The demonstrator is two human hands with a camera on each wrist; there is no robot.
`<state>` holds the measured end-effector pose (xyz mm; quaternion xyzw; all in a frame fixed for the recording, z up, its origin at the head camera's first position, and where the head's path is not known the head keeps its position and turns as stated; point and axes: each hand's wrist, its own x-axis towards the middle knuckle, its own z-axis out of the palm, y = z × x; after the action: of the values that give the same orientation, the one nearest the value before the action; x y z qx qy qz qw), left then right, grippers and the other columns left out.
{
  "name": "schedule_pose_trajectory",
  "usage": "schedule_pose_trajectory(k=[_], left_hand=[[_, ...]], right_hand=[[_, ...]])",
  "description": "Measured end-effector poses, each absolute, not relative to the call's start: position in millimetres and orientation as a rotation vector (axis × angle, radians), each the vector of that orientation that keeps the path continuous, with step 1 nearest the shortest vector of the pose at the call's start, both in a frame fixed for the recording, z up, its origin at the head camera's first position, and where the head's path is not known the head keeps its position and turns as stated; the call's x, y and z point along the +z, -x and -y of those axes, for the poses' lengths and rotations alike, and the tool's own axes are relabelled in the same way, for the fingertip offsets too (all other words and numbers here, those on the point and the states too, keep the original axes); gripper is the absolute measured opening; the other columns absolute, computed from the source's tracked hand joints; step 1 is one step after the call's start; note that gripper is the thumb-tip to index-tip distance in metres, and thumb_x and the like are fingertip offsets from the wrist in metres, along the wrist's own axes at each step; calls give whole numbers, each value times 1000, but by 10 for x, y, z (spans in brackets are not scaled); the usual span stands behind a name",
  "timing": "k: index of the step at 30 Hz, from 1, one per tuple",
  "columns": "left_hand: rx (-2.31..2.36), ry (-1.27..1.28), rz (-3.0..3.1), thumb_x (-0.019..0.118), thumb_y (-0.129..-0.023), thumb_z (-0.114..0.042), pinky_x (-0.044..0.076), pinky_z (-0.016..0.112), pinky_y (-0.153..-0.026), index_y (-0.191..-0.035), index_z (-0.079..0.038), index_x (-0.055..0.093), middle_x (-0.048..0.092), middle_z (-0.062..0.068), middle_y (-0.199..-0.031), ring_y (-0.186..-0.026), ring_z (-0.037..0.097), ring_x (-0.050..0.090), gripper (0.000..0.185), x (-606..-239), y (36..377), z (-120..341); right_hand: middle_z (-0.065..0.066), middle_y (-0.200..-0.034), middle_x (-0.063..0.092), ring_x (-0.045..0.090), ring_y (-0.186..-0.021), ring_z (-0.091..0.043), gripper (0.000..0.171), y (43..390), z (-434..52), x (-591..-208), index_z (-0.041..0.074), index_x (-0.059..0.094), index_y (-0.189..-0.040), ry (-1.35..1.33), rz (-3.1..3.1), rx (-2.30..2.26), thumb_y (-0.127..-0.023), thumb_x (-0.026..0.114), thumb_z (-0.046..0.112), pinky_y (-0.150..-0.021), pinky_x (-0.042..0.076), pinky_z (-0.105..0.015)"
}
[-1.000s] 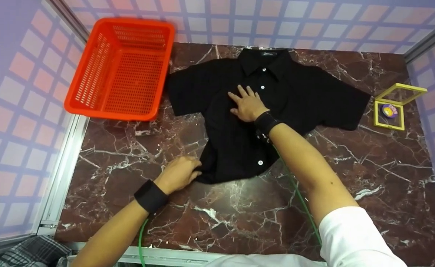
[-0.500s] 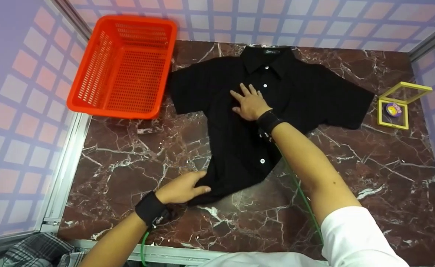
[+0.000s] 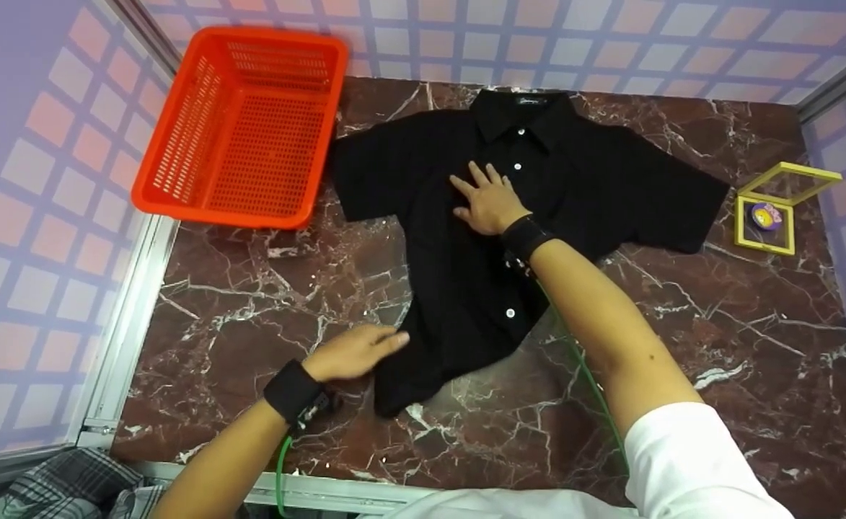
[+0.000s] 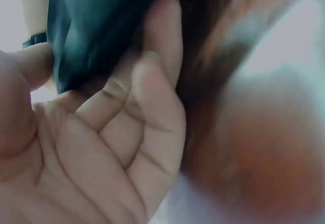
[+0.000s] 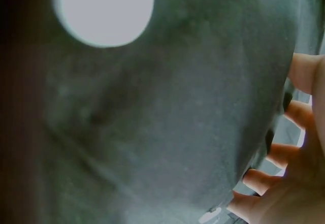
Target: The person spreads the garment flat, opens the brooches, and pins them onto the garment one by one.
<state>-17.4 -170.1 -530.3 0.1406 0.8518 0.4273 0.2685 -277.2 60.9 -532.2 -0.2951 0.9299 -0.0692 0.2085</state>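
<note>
My right hand (image 3: 490, 204) lies flat on the chest of the black shirt (image 3: 574, 180), fingers (image 3: 477, 175) straight and slightly spread, palm down just left of the button line. Forearm runs from lower right, wrist band at the shirt's middle.

My left hand (image 3: 354, 352) is at the shirt's lower left hem. In the left wrist view the fingers (image 4: 152, 82) are curled round a fold of the dark cloth, thumb on the other side — a pinch on the hem. Forearm comes in from the bottom edge, wrist band just below the hand.

The shirt lies front up on the marble worktop (image 3: 718, 324), collar at the far edge, sleeves spread left and right.

Versus half a second ago — the hem corner is folded further in, the lower left edge now runs to a narrower point near the front edge. Right hand unchanged.

Orange basket (image 3: 177, 173) at far left, small yellow box (image 3: 761, 241) at far right, both apart from the shirt.
</note>
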Motion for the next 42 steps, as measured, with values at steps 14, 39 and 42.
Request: schedule_pose_trajectory(k=[14,39,42], left_hand=[[1022,-115,-2867,76,-90,-28,55,39,-80,-112,-5,74,75,3,-93,-84,20,70,32,-5371,550,1311],[1677,-19,-2187,64,-99,-29,55,32,-77,-114,-4,71,74,5,-96,-79,15,70,30,-5232,266,1231],[1833,-46,-1939,61,-101,-25,58,35,-81,-125,3,63,73,14,-107,-89,21,72,36,-5234,183,1285]], right_hand=[[-16,-168,6,4,-152,-43,64,2744,-606,-5305,24,24,-162,810,-2595,-200,-105,47,40,-120,13,-59],[-16,-168,7,4,-152,-43,63,2769,-607,-5374,23,24,-162,800,-2619,-203,-103,47,35,-120,12,-59],[-16,-168,7,4,-152,-42,63,2762,-600,-5373,24,24,-162,796,-2615,-202,-104,46,36,-120,12,-59]])
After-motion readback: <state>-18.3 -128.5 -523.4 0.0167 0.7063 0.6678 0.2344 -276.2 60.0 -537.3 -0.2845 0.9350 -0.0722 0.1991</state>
